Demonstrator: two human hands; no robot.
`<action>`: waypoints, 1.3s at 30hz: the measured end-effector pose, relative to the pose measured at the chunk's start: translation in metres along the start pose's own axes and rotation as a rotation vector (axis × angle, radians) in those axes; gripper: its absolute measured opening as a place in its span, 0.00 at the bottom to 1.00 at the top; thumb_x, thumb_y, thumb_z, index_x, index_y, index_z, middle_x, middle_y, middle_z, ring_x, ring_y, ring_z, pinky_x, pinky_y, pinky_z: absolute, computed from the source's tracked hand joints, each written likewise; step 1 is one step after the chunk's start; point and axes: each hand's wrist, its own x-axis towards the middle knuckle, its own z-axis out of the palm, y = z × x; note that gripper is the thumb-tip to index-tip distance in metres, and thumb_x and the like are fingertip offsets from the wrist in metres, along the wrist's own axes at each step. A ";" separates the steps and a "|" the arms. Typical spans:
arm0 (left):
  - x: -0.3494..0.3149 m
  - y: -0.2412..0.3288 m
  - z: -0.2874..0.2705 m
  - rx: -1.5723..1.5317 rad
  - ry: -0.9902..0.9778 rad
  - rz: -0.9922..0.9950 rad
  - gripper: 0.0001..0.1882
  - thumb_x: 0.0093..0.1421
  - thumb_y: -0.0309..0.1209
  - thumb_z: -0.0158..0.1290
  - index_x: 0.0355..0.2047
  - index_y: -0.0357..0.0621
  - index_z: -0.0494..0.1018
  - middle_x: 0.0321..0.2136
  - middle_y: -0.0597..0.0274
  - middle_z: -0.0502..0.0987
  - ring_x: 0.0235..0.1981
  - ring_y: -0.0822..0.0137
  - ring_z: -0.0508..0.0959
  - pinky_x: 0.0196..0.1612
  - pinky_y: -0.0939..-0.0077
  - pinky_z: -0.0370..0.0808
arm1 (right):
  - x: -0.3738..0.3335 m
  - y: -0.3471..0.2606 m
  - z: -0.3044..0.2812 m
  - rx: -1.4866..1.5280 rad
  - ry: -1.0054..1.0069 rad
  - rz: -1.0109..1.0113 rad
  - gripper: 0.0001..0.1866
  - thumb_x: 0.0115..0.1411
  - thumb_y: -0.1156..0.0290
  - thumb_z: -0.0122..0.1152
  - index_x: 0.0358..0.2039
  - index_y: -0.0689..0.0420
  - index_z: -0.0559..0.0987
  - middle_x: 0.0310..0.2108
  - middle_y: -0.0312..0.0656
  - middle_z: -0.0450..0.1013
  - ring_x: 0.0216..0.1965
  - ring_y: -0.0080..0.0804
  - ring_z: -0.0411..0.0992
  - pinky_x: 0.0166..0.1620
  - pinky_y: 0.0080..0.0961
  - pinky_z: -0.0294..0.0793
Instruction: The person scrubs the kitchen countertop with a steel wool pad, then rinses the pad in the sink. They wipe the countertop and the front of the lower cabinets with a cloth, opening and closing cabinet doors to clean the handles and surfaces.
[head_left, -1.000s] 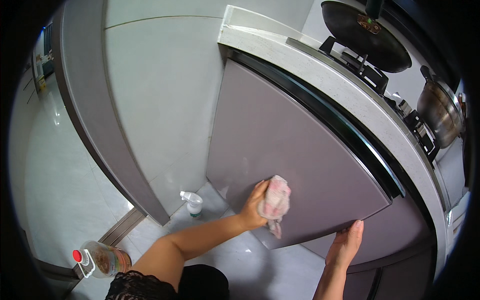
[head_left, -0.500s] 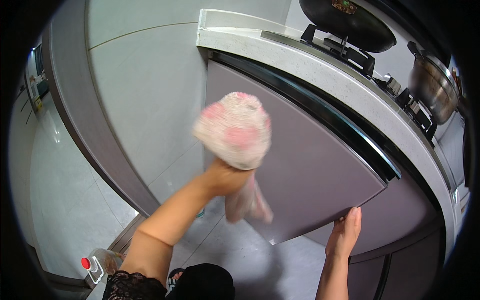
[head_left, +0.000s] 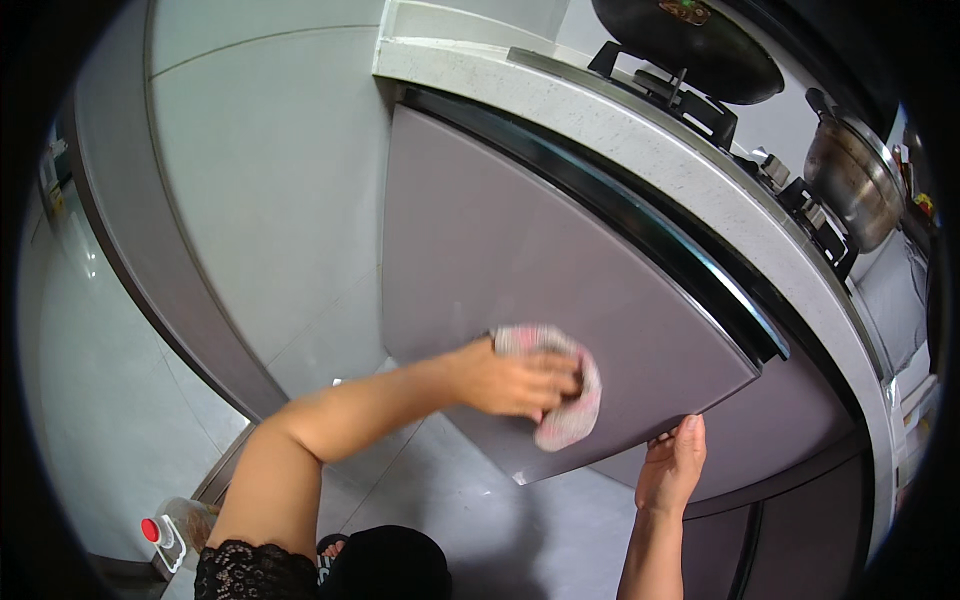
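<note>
My left hand [head_left: 512, 378] presses a white cloth with pink patches [head_left: 574, 424] flat against the lower part of a mauve-grey cabinet door [head_left: 500, 220]. Its fingers lie bent over the cloth and are slightly blurred. At the door's lower right edge, my right hand [head_left: 670, 470] grips the panel, thumb upright beside the edge and the other fingers partly hidden behind it. The door stands swung out from the cabinet, with a dark glossy strip [head_left: 640, 230] along its top.
Above the door runs a pale speckled countertop [head_left: 600, 115] with a gas stove carrying a black wok [head_left: 690, 50] and a steel pot [head_left: 850, 170]. A tiled wall [head_left: 270, 180] and a dark door frame [head_left: 130, 200] are at left. A red-capped bottle [head_left: 185, 525] stands low left.
My left hand has brought the cloth down and right from in front of the door onto its lower surface. My right hand keeps its hold on the edge. The view has shifted slightly.
</note>
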 end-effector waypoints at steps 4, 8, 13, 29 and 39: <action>0.026 -0.053 -0.056 0.445 0.125 -0.377 0.31 0.50 0.59 0.55 0.50 0.59 0.77 0.70 0.57 0.52 0.72 0.46 0.42 0.59 0.18 0.35 | 0.001 0.002 0.007 0.003 0.000 0.010 0.15 0.69 0.53 0.49 0.37 0.52 0.72 0.28 0.25 0.61 0.31 0.17 0.59 0.41 0.20 0.60; 0.037 -0.027 -0.015 0.284 0.473 -0.808 0.35 0.52 0.56 0.52 0.61 0.62 0.68 0.69 0.46 0.50 0.70 0.33 0.38 0.61 0.23 0.26 | 0.000 0.011 0.001 0.044 -0.041 -0.030 0.20 0.70 0.55 0.49 0.50 0.60 0.73 0.39 0.32 0.71 0.39 0.18 0.65 0.47 0.21 0.62; 0.011 0.058 0.102 -0.004 0.112 -0.832 0.35 0.54 0.53 0.50 0.62 0.56 0.64 0.63 0.50 0.61 0.67 0.39 0.51 0.65 0.30 0.36 | 0.003 0.014 0.011 0.018 0.008 -0.034 0.22 0.70 0.55 0.48 0.52 0.60 0.71 0.46 0.34 0.72 0.46 0.22 0.68 0.52 0.24 0.63; 0.106 0.022 0.019 0.219 0.595 -0.637 0.26 0.56 0.41 0.54 0.54 0.45 0.73 0.60 0.44 0.66 0.66 0.37 0.56 0.65 0.31 0.42 | 0.000 0.011 0.019 0.025 0.093 -0.038 0.17 0.70 0.53 0.48 0.44 0.55 0.73 0.32 0.27 0.66 0.34 0.17 0.63 0.45 0.23 0.63; 0.032 0.095 0.092 -0.747 -0.187 -0.983 0.32 0.51 0.41 0.63 0.54 0.41 0.72 0.45 0.46 0.78 0.53 0.51 0.75 0.55 0.59 0.72 | 0.003 0.006 -0.002 0.047 -0.015 0.046 0.21 0.69 0.54 0.51 0.51 0.57 0.75 0.40 0.28 0.71 0.38 0.18 0.63 0.49 0.23 0.63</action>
